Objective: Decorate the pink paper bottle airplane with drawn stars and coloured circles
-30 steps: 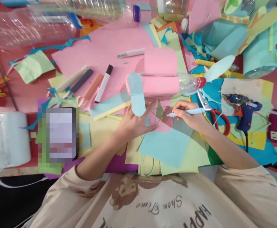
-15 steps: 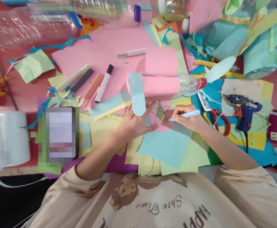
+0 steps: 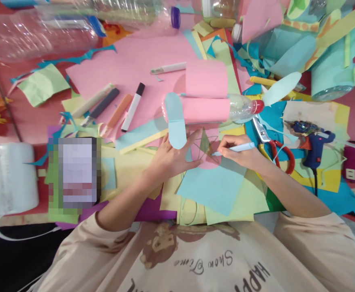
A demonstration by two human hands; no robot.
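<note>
Head view: right hand (image 3: pixel 240 157) grips blue pen (image 3: pixel 241 147); left hand (image 3: pixel 172 160) splayed, partly behind blue flap (image 3: pixel 177 134). Screen (image 3: pixel 77 170), left, pixelated. Shirt (image 3: pixel 208 280), bottom: inverted "Show Time", clipped "HAPP".

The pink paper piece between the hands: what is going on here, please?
A person's right hand holds a light blue pen with its tip at the pink paper piece, which carries a star-like drawing. The left hand is spread at the piece's left side. Just beyond lies a bottle partly wrapped in pink; scissors and a glue gun lie to the right.
</note>
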